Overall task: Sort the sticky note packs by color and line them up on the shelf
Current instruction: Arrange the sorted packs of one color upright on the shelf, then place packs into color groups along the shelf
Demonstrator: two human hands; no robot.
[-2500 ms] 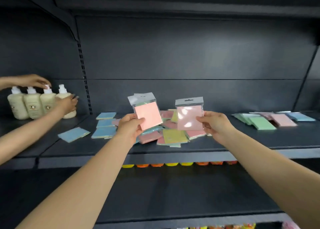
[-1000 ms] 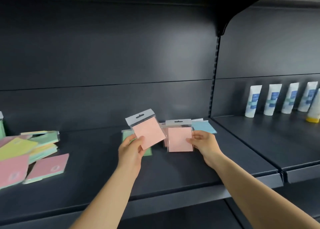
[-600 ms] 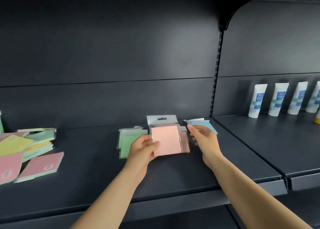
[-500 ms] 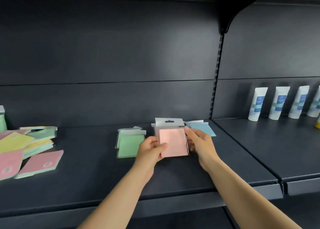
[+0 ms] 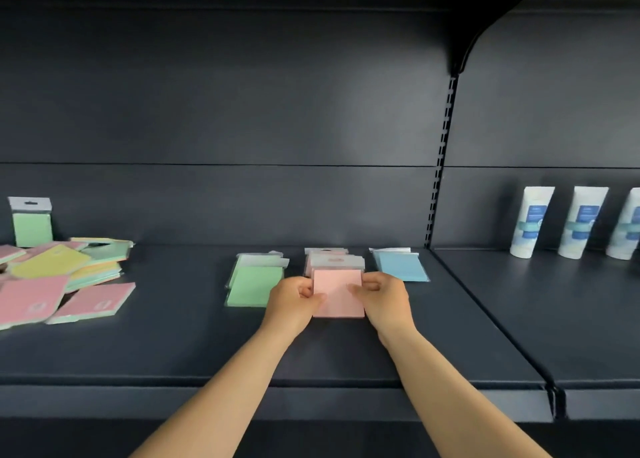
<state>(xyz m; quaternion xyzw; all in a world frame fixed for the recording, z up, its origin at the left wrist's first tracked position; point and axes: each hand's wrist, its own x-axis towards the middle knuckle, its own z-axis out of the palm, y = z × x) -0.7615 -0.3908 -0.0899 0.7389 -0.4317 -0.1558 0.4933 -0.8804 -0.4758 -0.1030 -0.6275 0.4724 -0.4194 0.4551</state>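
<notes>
On the dark shelf [image 5: 173, 350] a pink sticky note pack [image 5: 337, 293] lies on top of a pink stack, between a green stack [image 5: 254, 284] and a blue stack [image 5: 401, 266]. My left hand [image 5: 294, 302] pinches the pack's left edge and my right hand [image 5: 382, 296] pinches its right edge. An unsorted heap of pink, yellow and green packs [image 5: 59, 281] sits at the far left, with one green pack [image 5: 32, 222] standing upright against the back wall.
Three white tubes [image 5: 531, 220] stand on the neighbouring shelf section to the right. A slotted upright post [image 5: 440, 167] divides the two sections. The shelf's front lip [image 5: 277, 402] runs across the foreground.
Both hands have lowered the pink pack flat onto the pink stack and now pinch its two sides. The view has shifted slightly.
</notes>
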